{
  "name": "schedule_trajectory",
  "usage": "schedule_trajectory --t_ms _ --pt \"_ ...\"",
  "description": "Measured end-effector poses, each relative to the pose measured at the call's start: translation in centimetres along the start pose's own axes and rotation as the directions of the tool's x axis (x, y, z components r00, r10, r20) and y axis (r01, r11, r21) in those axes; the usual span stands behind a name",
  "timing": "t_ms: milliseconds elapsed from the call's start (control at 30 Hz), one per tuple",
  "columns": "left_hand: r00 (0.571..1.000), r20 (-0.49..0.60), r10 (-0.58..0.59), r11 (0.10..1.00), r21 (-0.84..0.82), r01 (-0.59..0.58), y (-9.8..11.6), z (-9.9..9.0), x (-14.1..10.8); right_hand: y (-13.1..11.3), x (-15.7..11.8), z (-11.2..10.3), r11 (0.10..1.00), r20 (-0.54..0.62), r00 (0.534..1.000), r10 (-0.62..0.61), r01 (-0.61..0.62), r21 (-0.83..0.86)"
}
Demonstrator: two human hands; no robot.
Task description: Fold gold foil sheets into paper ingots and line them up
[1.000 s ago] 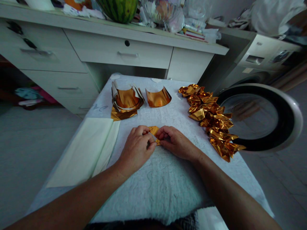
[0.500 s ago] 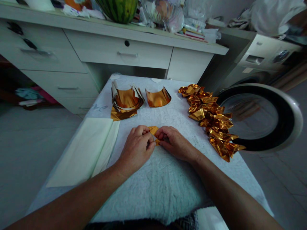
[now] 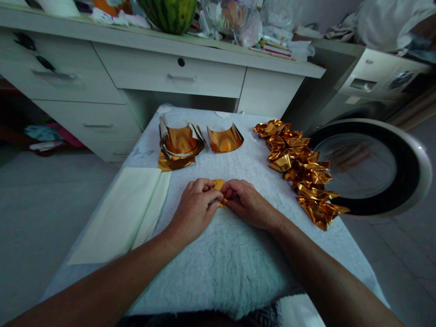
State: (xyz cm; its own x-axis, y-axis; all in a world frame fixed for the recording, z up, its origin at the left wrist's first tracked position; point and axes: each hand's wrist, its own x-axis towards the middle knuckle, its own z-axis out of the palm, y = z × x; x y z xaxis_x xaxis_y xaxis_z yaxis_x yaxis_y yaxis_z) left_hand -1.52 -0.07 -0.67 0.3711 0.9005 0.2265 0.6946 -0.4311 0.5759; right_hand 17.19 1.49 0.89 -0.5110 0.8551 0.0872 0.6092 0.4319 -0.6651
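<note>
At the middle of the cloth-covered table, a small piece of gold foil paper (image 3: 218, 184) is pinched between my two hands. My left hand (image 3: 197, 204) is closed on its left side, thumb and fingertips together. My right hand (image 3: 250, 203) grips the right side with bent fingers. Most of the piece is hidden behind my fingers. Beyond them stand a stack of curled gold foil sheets (image 3: 179, 141) and one single curled sheet (image 3: 225, 140). Off to the right lies a row of folded, crumpled gold foil pieces (image 3: 298, 168).
Pale folded paper (image 3: 114, 209) lies on the table's left side. A washing machine with its round door (image 3: 420, 168) swung out stands at the right. Behind the table is a white drawer desk (image 3: 150, 68) bearing a watermelon (image 3: 168, 16) and plastic bags.
My left thumb and fingers have shifted slightly right, toward my right fingertips, over the foil. The pale underside that showed between the hands is now covered. The other things have stayed put.
</note>
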Motion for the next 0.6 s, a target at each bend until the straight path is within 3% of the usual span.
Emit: schedule_trajectory --t_ms 600 --pt "1.000 0.011 -0.014 1.000 -0.015 0.014 -0.2 0.1 0.1 -0.6 0.2 1.4 0.990 -0.068 0.996 0.059 -0.067 -0.126"
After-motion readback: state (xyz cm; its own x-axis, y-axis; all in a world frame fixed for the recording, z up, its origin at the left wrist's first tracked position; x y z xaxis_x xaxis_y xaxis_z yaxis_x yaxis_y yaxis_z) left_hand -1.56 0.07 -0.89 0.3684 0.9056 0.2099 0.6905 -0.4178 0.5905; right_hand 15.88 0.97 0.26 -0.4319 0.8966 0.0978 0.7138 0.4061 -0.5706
